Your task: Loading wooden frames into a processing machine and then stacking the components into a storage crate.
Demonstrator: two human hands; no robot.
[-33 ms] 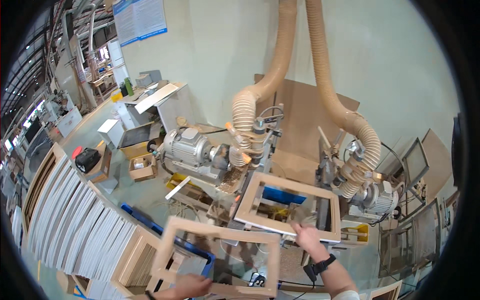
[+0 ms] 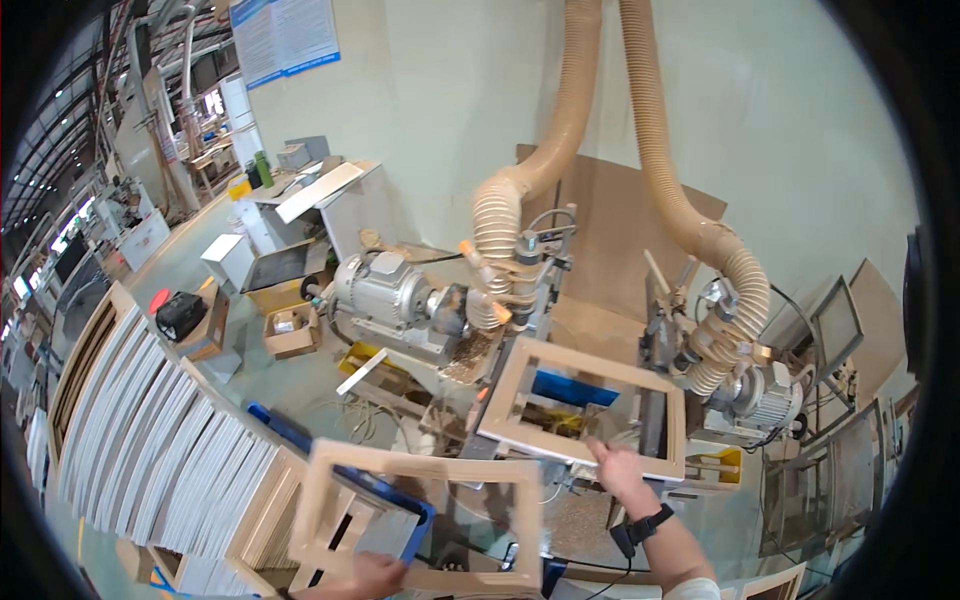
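Note:
My left hand [image 2: 372, 576] is closed on the near rail of a light wooden frame [image 2: 430, 463], which it holds up at the lower middle. The rectangular opening shows the floor and a blue-edged thing behind. To the right, a second wooden frame [image 2: 600, 372] lies across the machine bench between two motors, a white edge along its near side. My right hand [image 2: 618, 470] grips that near rail, fingers over the top. A black band circles the right wrist.
A grey motor [image 2: 385, 290] stands left of the bench, another motor [image 2: 755, 400] right. Ribbed dust hoses [image 2: 497, 220] come down to both. Stacked white-edged panels [image 2: 170, 450] fill the left side. A cardboard box [image 2: 290, 330] sits on the floor behind them.
The frame in my left hand has shifted a little to the left. My right hand stays on the near rail of the other frame. The whole view has moved slightly.

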